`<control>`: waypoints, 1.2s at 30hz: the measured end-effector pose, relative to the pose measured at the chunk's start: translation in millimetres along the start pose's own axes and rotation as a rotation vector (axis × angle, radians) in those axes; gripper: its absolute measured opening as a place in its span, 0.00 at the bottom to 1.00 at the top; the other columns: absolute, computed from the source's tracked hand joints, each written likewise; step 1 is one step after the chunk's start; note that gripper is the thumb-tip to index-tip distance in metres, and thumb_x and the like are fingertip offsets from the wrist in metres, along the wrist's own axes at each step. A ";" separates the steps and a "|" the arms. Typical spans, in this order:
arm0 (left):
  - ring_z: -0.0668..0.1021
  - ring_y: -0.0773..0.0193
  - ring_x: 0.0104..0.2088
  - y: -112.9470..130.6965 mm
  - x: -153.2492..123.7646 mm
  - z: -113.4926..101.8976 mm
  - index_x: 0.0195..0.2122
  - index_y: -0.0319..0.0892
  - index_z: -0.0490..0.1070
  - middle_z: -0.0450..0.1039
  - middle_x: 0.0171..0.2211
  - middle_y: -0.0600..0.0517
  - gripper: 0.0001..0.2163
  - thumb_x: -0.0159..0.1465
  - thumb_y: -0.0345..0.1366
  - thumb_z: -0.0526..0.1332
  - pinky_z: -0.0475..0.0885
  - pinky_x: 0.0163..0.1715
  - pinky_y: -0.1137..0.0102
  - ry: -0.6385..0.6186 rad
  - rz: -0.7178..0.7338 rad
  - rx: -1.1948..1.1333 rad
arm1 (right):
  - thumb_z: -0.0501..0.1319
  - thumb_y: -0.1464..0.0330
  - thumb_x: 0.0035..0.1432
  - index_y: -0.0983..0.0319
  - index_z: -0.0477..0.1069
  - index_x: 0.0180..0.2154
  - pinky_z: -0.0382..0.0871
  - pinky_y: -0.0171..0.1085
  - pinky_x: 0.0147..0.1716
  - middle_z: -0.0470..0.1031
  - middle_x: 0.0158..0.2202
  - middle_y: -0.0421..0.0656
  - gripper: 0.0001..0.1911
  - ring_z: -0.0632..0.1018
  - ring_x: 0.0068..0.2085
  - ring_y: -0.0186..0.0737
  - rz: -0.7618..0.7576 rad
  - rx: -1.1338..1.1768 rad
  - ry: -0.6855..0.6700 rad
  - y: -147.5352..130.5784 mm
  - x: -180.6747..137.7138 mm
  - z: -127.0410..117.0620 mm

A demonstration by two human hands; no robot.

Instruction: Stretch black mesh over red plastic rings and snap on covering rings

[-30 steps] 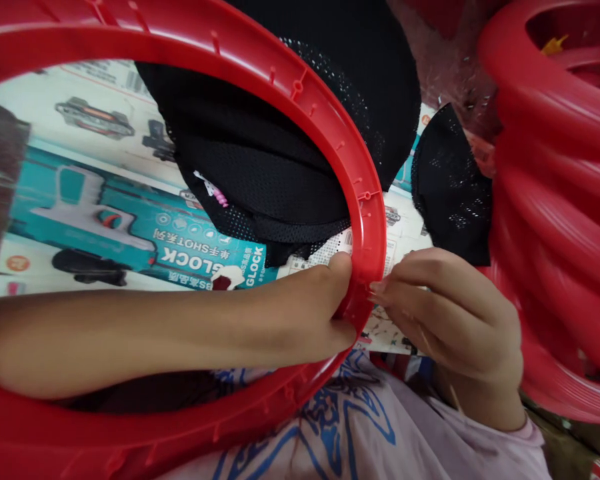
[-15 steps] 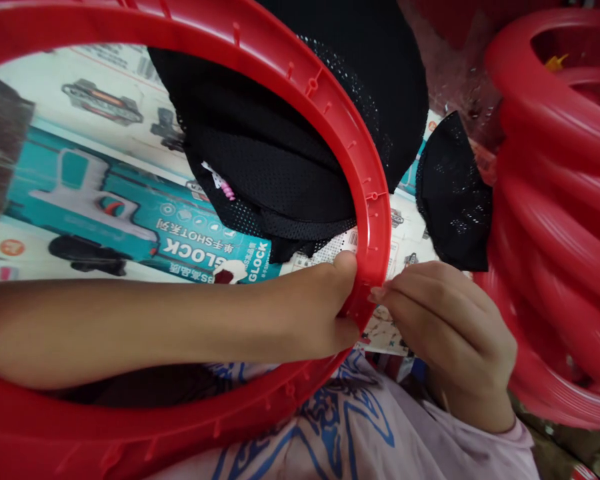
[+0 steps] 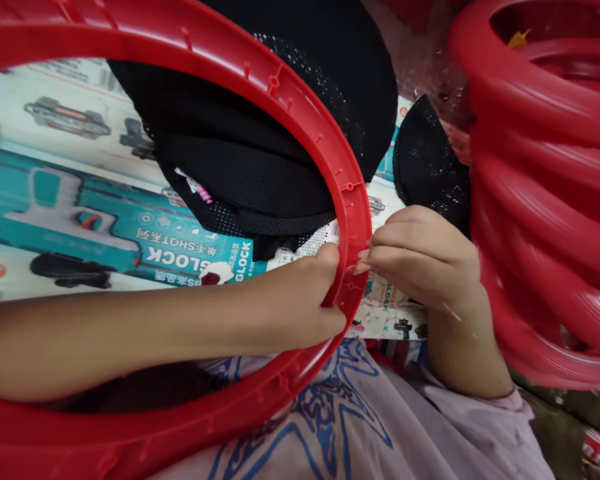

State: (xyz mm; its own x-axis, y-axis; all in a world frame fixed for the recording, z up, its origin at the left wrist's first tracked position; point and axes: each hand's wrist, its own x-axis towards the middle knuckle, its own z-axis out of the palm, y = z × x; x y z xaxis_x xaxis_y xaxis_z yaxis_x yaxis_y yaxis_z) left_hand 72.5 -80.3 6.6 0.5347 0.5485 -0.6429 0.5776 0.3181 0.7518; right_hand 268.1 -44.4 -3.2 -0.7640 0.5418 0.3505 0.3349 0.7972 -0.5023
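Observation:
A large red plastic ring [image 3: 354,200], its channelled side with small ribs and pegs facing me, stands tilted across the view. My left hand [image 3: 313,293] reaches through its opening and is wrapped around the right part of the rim. On the outer side of that same part, my right hand [image 3: 420,257] is closed in a pinch, fingertips at the channel's edge. Whatever is between those fingertips is too small to make out. Behind the ring lies black mesh fabric [image 3: 240,160] with a small white and pink piece [image 3: 200,189] on it.
Several red rings [image 3: 540,187] are stacked at the right. A smaller black fabric piece [image 3: 425,157] lies beside the stack. Underneath is a printed cardboard sheet [image 3: 125,220] in teal and white. The ring's lower part is close to my printed shirt [image 3: 330,413].
The whole view has shifted, so ring, fabric and stack sit further left. My right hand has moved up along the rim, and its fingertips now reach over the edge. My left hand keeps its hold.

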 end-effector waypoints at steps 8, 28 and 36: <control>0.74 0.63 0.26 -5.0 0.9 3.0 0.37 0.45 0.58 0.69 0.27 0.56 0.12 0.52 0.34 0.57 0.63 0.22 0.71 0.014 -0.049 0.011 | 0.54 0.73 0.65 0.60 0.69 0.33 0.66 0.34 0.35 0.71 0.32 0.39 0.09 0.71 0.35 0.33 0.153 0.216 -0.017 -11.2 0.0 4.1; 0.73 0.63 0.24 -0.6 -0.6 -1.3 0.37 0.44 0.57 0.68 0.26 0.55 0.11 0.54 0.38 0.56 0.60 0.20 0.72 -0.026 -0.056 0.079 | 0.55 0.75 0.63 0.61 0.71 0.34 0.70 0.36 0.36 0.74 0.34 0.42 0.08 0.74 0.36 0.33 0.109 0.318 -0.116 -7.9 8.7 -2.9; 0.73 0.63 0.25 -1.6 -0.9 -1.3 0.38 0.45 0.57 0.67 0.26 0.56 0.12 0.54 0.37 0.57 0.61 0.20 0.73 -0.024 -0.040 0.034 | 0.51 0.70 0.66 0.58 0.68 0.27 0.69 0.37 0.34 0.70 0.29 0.37 0.15 0.72 0.34 0.34 0.079 0.112 -0.158 -6.3 8.2 -1.8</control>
State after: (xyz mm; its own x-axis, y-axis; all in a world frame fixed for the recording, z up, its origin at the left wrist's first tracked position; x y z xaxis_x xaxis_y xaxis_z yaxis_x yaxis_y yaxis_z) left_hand 70.3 -80.2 6.1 0.5247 0.5173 -0.6761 0.6195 0.3127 0.7200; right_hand 260.7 -44.5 4.2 -0.8178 0.5458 0.1823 0.3407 0.7146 -0.6110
